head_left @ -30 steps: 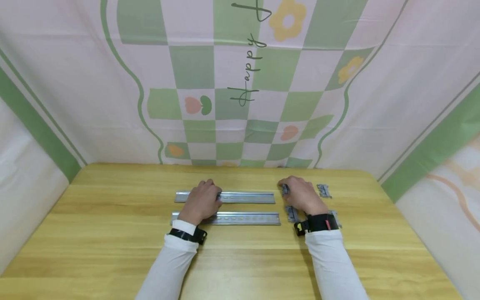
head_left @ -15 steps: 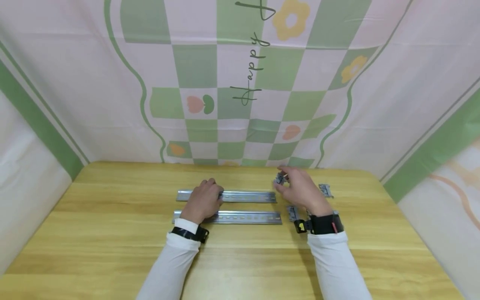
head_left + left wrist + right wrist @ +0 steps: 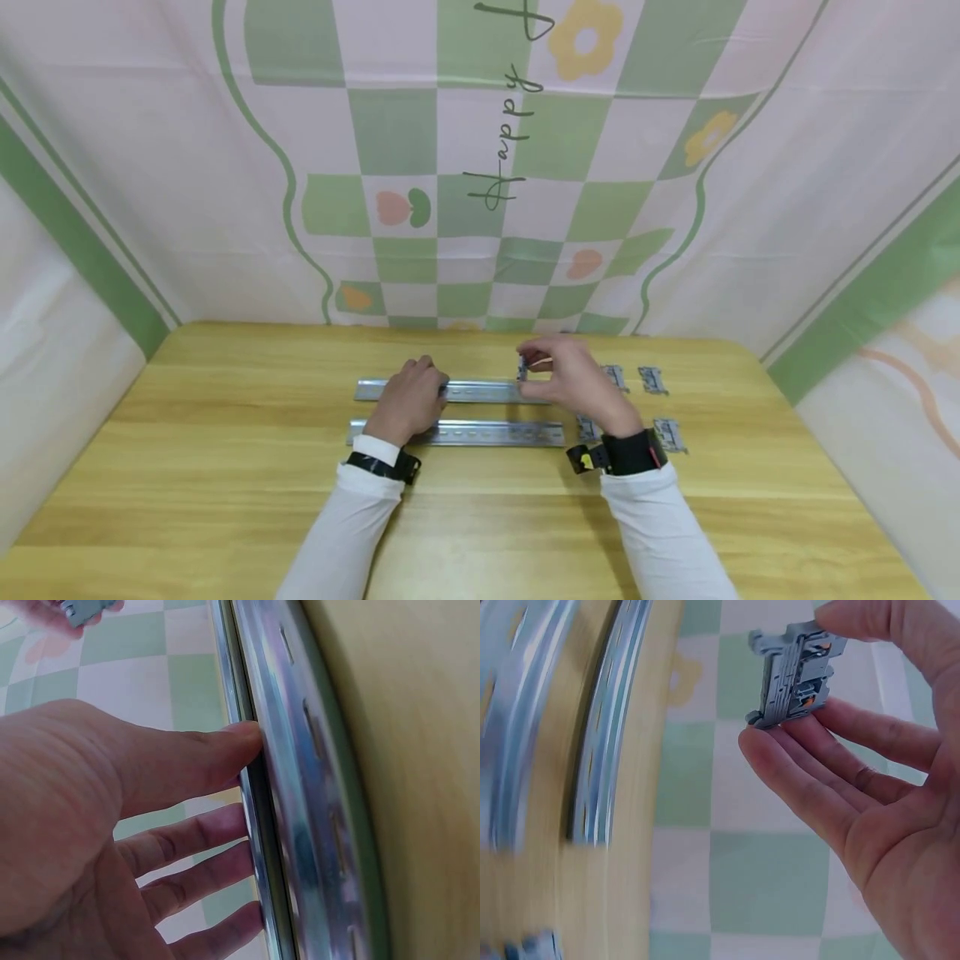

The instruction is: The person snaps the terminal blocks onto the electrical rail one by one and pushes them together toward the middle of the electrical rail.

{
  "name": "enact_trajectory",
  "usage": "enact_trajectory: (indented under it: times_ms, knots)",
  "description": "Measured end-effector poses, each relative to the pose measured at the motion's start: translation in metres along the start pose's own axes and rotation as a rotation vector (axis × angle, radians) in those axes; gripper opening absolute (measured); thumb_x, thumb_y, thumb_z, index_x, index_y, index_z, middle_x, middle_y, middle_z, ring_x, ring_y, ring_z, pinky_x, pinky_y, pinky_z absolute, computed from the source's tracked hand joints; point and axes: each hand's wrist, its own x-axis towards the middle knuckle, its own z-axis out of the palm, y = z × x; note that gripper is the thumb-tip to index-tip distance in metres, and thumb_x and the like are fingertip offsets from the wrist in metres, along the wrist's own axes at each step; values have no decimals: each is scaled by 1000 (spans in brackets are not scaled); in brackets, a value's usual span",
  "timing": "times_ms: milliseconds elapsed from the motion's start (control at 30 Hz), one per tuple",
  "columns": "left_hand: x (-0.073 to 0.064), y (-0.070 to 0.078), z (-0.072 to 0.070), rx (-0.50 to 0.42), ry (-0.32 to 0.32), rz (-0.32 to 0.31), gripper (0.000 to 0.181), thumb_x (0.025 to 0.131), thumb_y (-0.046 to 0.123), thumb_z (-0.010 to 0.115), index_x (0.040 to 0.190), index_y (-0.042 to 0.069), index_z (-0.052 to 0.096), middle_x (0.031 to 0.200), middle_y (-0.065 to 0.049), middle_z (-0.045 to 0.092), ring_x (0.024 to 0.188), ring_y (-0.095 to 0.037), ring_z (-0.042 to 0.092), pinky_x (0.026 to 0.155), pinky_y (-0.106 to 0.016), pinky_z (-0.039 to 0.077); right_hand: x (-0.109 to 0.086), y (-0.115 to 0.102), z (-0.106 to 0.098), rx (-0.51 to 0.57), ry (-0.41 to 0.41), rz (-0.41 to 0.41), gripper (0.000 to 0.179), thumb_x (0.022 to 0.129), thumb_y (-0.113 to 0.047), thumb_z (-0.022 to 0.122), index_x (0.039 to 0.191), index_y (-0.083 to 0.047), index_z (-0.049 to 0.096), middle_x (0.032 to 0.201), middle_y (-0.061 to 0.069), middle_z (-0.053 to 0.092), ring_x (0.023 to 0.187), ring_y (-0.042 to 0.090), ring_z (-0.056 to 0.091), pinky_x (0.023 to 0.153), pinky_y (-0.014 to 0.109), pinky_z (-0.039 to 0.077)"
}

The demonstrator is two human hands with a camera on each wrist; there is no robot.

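Note:
Two slotted metal DIN rails lie parallel across the table, a far rail and a near rail. My left hand holds the far rail near its left part, thumb on one side and fingers on the other. A grey terminal block with small orange spots is pinched between the thumb and fingers of my right hand. In the head view that block stands on edge over the right part of the far rail. My left palm is hidden in the head view.
Several more grey terminal blocks lie on the wooden table to the right: two at the back, one near the right wrist, one farther right. A patterned cloth hangs behind the table's far edge.
My right hand has picked up a terminal block from beside the rails and carried it left over the far rail, turning it on edge. The left hand stays on the rail.

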Motion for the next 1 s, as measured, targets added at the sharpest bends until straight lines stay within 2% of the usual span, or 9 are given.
enact_trajectory:
  times_ms: [167, 333, 467, 633, 800, 1000]
  knots:
    - [-1, 0, 1, -10, -6, -6, 27, 95, 17, 71, 119, 5, 74, 110, -11, 62, 102, -29, 56, 84, -43, 53, 4, -11, 13, 75, -44, -40, 51, 81, 2, 77, 128, 7, 59, 124, 21, 62, 115, 37, 63, 98, 47, 52]
    - [0, 0, 1, 4, 2, 1, 24, 95, 17, 71, 116, 5, 75, 109, -11, 62, 101, -30, 56, 82, -44, 53, 14, -17, 30, 43, -65, -80, 51, 88, -3, 76, 134, 6, 57, 132, 22, 61, 121, 40, 59, 101, 51, 49]
    - [1, 0, 0, 14, 5, 1, 24, 95, 17, 72, 116, 6, 75, 110, -11, 62, 102, -30, 57, 83, -45, 53, 24, -20, 40, 59, -90, -97, 51, 92, -4, 73, 138, 6, 54, 137, 24, 58, 123, 42, 56, 101, 53, 48]
    - [3, 1, 0, 24, 13, 8, 23, 94, 17, 73, 114, 6, 76, 106, -10, 61, 98, -29, 56, 79, -43, 53, 31, -21, 51, 81, -115, -74, 51, 95, -3, 69, 141, 7, 51, 139, 25, 55, 126, 45, 54, 103, 56, 46]
    - [3, 1, -1, 29, 14, 10, 22, 93, 16, 74, 112, 6, 76, 106, -10, 62, 97, -29, 56, 78, -42, 53, 35, -18, 59, 57, -114, -62, 51, 95, -1, 67, 142, 9, 48, 140, 27, 54, 127, 41, 54, 103, 53, 46]
    - [3, -1, -1, 33, 3, 5, 25, 93, 16, 73, 115, 6, 76, 108, -11, 62, 98, -29, 57, 79, -42, 54, 35, -18, 65, 25, -115, -19, 50, 96, -2, 67, 142, 8, 49, 141, 22, 55, 127, 39, 54, 104, 51, 46]
